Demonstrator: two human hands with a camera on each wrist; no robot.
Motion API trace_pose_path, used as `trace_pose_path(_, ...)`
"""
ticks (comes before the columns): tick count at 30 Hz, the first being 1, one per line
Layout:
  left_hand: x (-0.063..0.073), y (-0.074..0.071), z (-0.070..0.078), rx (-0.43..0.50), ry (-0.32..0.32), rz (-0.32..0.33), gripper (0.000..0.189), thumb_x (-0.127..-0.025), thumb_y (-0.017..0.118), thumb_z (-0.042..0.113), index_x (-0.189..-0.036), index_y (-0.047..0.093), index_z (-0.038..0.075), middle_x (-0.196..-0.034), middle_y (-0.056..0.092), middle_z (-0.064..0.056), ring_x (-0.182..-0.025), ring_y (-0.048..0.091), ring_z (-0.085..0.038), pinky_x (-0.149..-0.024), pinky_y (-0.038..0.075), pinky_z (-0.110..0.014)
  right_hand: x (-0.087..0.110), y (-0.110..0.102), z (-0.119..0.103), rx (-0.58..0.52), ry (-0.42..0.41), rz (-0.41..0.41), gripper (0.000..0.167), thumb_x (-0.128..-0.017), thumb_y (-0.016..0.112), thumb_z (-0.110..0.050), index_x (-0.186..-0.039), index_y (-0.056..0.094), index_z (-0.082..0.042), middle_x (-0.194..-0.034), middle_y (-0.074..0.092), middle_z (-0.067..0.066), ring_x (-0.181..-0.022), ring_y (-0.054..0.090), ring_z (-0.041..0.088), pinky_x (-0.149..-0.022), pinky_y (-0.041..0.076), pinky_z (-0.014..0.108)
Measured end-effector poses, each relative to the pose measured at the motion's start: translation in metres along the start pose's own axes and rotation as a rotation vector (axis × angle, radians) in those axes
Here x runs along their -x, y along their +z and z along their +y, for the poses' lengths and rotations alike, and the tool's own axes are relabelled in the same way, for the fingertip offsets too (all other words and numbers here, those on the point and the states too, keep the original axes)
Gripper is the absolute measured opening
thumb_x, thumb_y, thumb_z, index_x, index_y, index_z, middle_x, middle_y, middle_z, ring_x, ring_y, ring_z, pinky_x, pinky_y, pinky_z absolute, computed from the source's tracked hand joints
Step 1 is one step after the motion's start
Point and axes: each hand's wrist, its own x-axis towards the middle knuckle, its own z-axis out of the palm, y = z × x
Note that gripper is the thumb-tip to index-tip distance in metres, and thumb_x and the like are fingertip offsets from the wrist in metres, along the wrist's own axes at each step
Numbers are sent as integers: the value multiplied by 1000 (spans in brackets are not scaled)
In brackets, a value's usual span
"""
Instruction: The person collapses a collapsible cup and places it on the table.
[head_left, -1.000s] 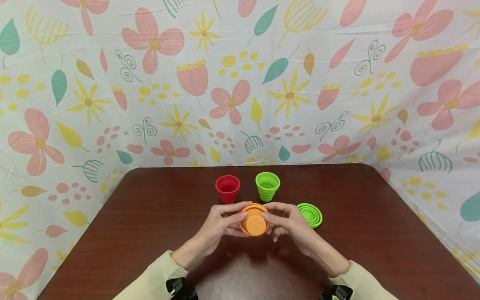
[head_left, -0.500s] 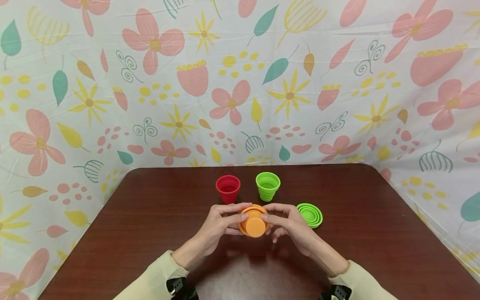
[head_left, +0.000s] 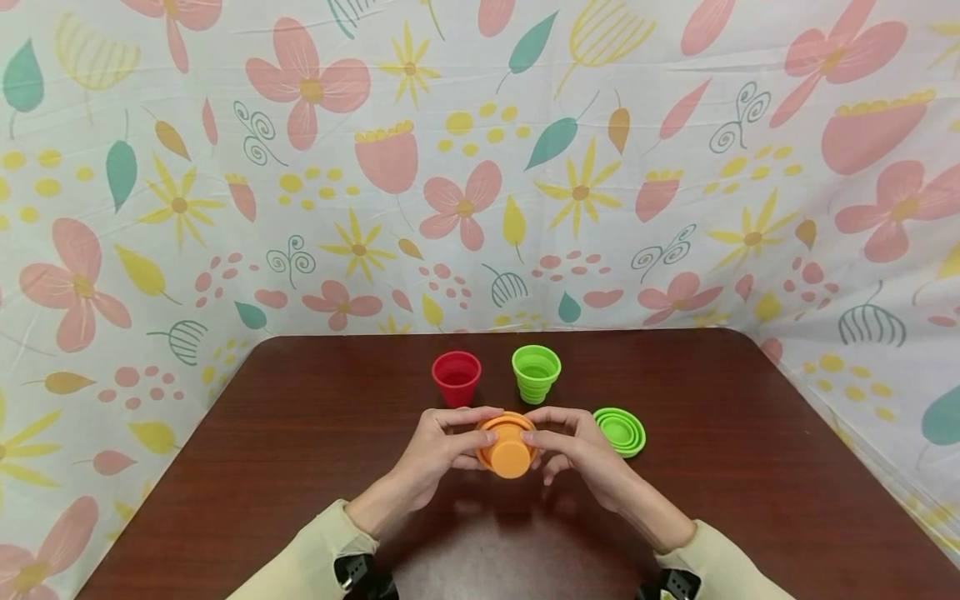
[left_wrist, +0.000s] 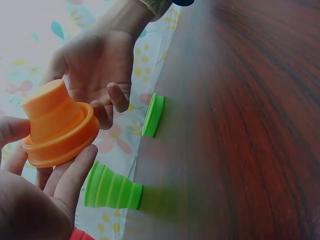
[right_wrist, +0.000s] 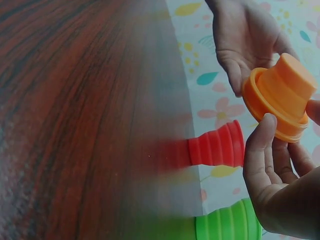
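On the left, a long, pale cream fabric sleeve (head_left: 300, 558) is being worn; on the right, a matching cream fabric sleeve (head_left: 723, 562). By the left hand (head_left: 442, 450) and right hand (head_left: 585, 454), black, boxy, pale-marked wrist devices (head_left: 352, 572) are being worn.

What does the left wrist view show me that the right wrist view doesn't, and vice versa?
Only the left wrist view: the collapsed green cup on the table.
Only the right wrist view: the ribbed side of the red cup; the left wrist view catches just a red sliver at its bottom edge.
Both: the orange cup held between left hand and right hand, the standing green cup, the table, the patterned cloth.
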Motion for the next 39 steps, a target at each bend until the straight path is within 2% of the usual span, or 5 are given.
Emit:
trace_pose_path(9,0,1,-1,-10,4,16,36,-93,77,2,-128,72,-6,-124,57,-18,-87,76,-23,-77,65,-40,-1,1,1,2,-1,7,36,-98,72,-17,-123,68,8,-93,72,12,-73,68,20,-57,61,29)
trace_pose_path(20,0,2,-1,-23,-2,30,34,-92,77,1,-125,73,-7,-124,62,-17,-86,76,-23,-76,65,-40,0,1,1,19,-2,11,36,-97,73,-17,-121,68,9,-90,71,12,-72,68,19,-57,61,30)
trace_pose_path(33,-1,2,-1,-19,13,37,33,-89,72,-4,-122,76,-5,-126,58,-20,-87,77,-27,-76,65,-45,0,4,1,32,-7,26,35,-97,72,-16,-121,68,9,-89,71,13,-70,67,19,-56,61,30)
trace_pose_path(39,0,1,-1,-43,56,45,32,-91,73,-2,-123,76,-3,-113,60,-19,-89,76,-29,-72,65,-47,2,3,0,-24,-3,-21,40,-101,70,-19,-127,63,10,-90,69,13,-70,67,19,-61,62,31)
